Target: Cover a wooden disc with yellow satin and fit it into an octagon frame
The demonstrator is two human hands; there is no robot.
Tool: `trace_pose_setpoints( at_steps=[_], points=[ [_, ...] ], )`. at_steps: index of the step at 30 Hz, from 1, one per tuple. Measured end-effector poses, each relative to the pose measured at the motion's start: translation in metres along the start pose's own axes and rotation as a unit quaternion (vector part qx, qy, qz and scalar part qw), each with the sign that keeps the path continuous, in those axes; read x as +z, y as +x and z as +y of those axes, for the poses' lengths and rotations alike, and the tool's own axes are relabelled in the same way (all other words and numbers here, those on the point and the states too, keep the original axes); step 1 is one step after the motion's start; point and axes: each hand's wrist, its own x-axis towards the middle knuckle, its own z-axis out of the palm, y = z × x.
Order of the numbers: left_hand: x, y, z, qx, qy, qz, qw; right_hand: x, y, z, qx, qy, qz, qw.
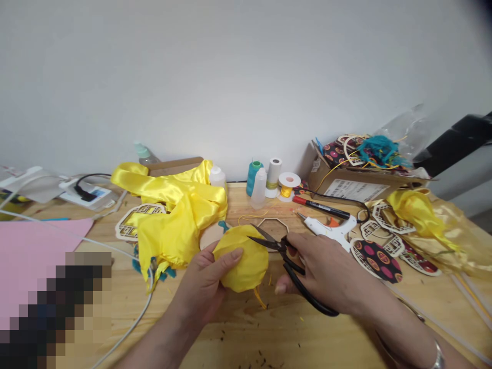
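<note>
My left hand [209, 277] grips a round yellow fabric-covered disc [246, 266], thumb across its front. Orange-yellow thread ends [260, 298] dangle from the disc's lower edge. In my right hand [326, 271] are black-handled scissors [282, 248], their blades parted beside the disc's upper right edge. Whether the blades touch the cloth I cannot tell. Behind the disc, a pale wooden round [210, 234] is partly covered, and an octagonal wooden frame [273, 221] lies near the scissor tips. A heap of yellow satin [180, 210] spreads to the left of my left hand.
A white glue gun [332, 229] and a red-black marker [321, 206] lie beyond my right hand. Thread spools [289, 183] and a squeeze bottle [258, 189] stand by the wall. Right: a cardboard box [346, 182] and patterned disc [376, 260]. Left: a power strip [88, 195] and white cable [142, 307].
</note>
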Motion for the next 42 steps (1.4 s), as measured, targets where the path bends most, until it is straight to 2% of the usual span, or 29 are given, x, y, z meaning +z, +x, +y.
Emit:
trace_pose_setpoints(
  at_steps=[27, 42],
  points=[
    [0.0012, -0.0002, -0.0004, -0.010, -0.007, 0.000, 1.000, 0.0034, 0.0017, -0.0031, 0.034, 0.004, 0.010, 0.999],
    [0.0018, -0.0008, 0.0013, -0.004, -0.014, 0.007, 1.000, 0.0007, 0.0022, -0.0001, 0.026, -0.043, 0.070, 0.996]
  ],
)
